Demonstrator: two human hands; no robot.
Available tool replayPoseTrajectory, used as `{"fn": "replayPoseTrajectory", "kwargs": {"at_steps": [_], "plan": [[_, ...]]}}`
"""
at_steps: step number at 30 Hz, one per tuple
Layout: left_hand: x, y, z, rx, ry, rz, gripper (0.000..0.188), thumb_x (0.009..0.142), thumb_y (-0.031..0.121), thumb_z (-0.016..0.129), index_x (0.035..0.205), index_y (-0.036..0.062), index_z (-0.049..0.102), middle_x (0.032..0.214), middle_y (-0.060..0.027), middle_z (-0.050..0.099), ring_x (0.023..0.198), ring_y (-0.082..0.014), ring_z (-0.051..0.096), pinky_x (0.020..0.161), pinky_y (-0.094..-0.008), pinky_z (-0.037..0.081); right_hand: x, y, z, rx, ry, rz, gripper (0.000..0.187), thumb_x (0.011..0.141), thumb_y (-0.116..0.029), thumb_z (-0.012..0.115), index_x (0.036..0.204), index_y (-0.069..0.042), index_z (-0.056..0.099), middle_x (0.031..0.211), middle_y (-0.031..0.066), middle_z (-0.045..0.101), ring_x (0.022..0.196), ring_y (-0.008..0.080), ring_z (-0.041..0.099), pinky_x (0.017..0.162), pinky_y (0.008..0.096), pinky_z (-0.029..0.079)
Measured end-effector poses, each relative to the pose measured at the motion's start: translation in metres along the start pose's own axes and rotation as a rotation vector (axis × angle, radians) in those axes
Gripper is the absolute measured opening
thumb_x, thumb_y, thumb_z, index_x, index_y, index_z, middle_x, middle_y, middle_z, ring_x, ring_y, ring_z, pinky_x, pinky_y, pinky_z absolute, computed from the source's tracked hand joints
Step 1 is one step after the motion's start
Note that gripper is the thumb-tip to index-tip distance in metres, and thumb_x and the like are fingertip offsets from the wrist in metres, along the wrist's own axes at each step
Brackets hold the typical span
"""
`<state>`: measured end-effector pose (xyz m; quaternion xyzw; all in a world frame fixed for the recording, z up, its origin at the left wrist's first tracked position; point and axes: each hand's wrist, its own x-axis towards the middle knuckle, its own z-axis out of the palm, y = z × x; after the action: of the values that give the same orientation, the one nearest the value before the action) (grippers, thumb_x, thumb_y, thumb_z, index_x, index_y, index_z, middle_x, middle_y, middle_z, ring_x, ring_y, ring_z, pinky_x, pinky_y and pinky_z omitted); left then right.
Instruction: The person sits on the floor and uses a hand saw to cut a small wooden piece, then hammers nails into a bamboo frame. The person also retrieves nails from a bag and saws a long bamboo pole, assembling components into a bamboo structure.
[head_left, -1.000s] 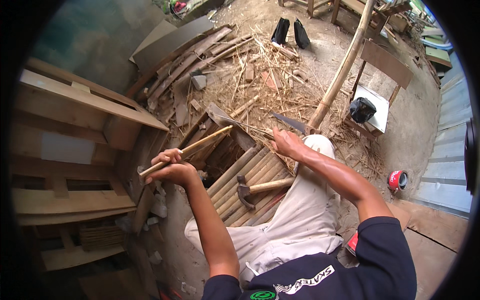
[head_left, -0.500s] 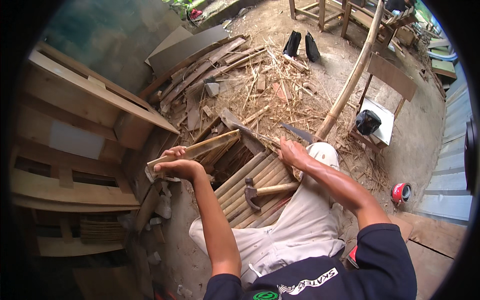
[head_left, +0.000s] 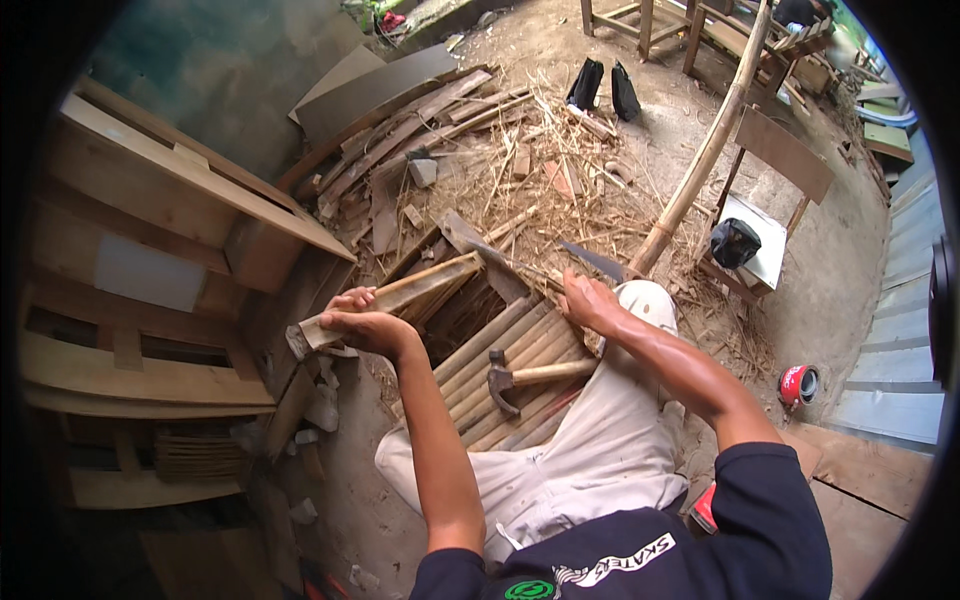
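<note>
My left hand [head_left: 362,322] grips a narrow wooden board [head_left: 425,283] near its lower left end, thumb along it. The board slants up to the right, its far end by a grey plank [head_left: 460,232]. Closed fingers show on my right hand [head_left: 590,303], at the edge of a bamboo slat surface [head_left: 480,395]; what they hold is hidden. A thin strip runs toward that hand from the plank. Just beyond it, a dark flat blade [head_left: 592,259] points up to the left. Across the slats, beside my leg, lies a claw hammer [head_left: 500,383] with a wooden handle.
Wooden cabinet frames [head_left: 190,235] stand close on the left. Scrap planks [head_left: 400,135] and straw-like shavings [head_left: 560,150] litter the ground ahead. A long bamboo pole [head_left: 700,180] rises on the right, near a chair [head_left: 768,235] bearing a black bag. A red can [head_left: 797,385] sits farther right.
My left hand has slid slightly to the right along the board, and its fingers have shifted. The board's far end sits slightly higher. My right hand has barely moved.
</note>
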<state>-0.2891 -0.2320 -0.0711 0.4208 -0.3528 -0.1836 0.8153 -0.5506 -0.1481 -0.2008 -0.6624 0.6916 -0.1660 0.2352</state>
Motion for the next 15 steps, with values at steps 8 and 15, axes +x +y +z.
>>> {"fn": "replayPoseTrajectory", "kwargs": {"at_steps": [8, 15], "plan": [[-0.002, 0.006, 0.008, -0.068, 0.003, -0.089, 0.054, 0.102, 0.056, 0.033, 0.076, 0.0093, 0.036, 0.068, -0.001, 0.037, 0.061, -0.0129, 0.038, 0.061, -0.0269, 0.04, -0.008, -0.009, 0.004, 0.016, 0.065, -0.012, 0.033, 0.091, -0.023, 0.057, 0.11, 0.003, 0.047, 0.085, 0.0249, 0.067, 0.078, 0.046, 0.065, 0.068, 0.0519, 0.053], [0.008, 0.001, -0.009, -0.08, -0.206, -0.028, 0.065, 0.098, 0.067, 0.026, 0.068, 0.0099, 0.033, 0.057, -0.0012, 0.031, 0.052, -0.0144, 0.034, 0.054, -0.0281, 0.035, 0.0, -0.008, -0.014, 0.051, -0.146, 0.067, 0.037, 0.094, -0.024, 0.056, 0.108, 0.009, 0.047, 0.084, 0.0307, 0.066, 0.084, 0.0461, 0.066, 0.072, 0.0525, 0.054]]}}
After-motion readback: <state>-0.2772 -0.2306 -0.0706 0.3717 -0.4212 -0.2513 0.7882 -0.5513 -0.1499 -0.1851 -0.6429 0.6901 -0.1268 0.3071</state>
